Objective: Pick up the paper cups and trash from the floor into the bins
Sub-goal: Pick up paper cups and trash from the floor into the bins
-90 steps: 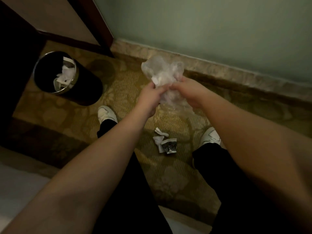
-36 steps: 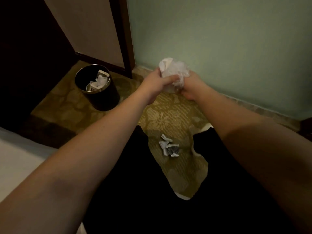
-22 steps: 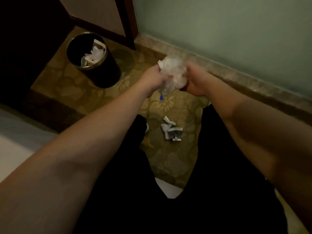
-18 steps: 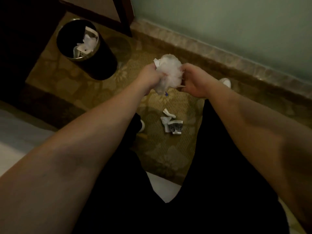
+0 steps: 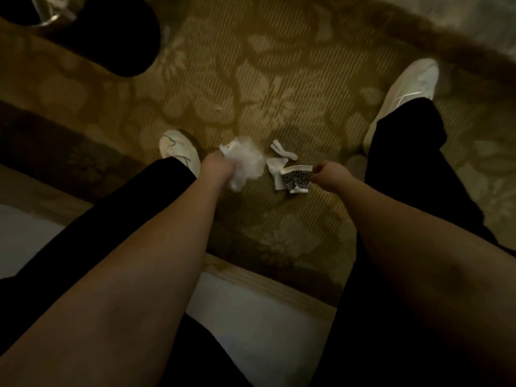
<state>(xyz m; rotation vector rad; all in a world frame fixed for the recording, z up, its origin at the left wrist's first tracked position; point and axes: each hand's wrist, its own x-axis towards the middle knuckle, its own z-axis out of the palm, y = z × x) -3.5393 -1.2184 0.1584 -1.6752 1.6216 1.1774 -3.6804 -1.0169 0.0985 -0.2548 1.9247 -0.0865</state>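
Note:
My left hand (image 5: 216, 167) grips a crumpled ball of clear plastic and white paper (image 5: 245, 163), held low over the carpet. My right hand (image 5: 325, 173) reaches down to a crushed paper cup (image 5: 296, 180) with a dark print, its fingers at the cup's right edge; whether they pinch it I cannot tell. White paper scraps (image 5: 282, 152) lie just beyond and left of the cup. The black bin (image 5: 111, 37) with a metal rim stands at the top left, white trash showing inside it.
My white shoes (image 5: 178, 150) (image 5: 405, 93) and black trouser legs flank the trash on the patterned gold carpet (image 5: 279, 79). A pale bed edge (image 5: 251, 317) runs along the bottom. The skirting lies at the top right.
Both hands held the plastic ball up high; now only my left hand holds it and both hands have dropped to the floor. My right hand let go and reached the crushed cup.

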